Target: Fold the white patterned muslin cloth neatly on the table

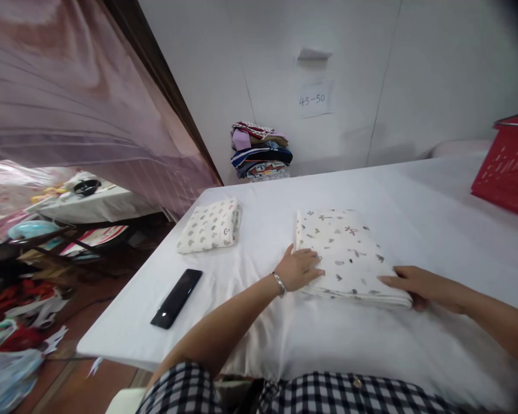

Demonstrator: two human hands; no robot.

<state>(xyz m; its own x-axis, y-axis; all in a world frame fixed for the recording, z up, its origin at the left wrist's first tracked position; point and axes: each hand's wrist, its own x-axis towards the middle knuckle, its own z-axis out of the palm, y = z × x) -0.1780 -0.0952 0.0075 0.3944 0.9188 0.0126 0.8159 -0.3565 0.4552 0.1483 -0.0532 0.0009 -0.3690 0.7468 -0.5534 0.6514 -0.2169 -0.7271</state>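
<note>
So, left hand (297,270) atop folded cloth (349,247)

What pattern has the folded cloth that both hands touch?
The folded cloth is white with scattered greyish and brown prints, as the head view shows.

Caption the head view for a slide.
Left hand on a folded printed cloth, right hand at its near corner, black phone nearby.

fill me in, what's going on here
A person is handling a folded white printed cloth on the white-covered table: the left hand rests on its left side, the right hand touches its near right corner. To the left lie another folded printed cloth and, nearer the person, a black phone. A red basket stands at the far right.
</note>
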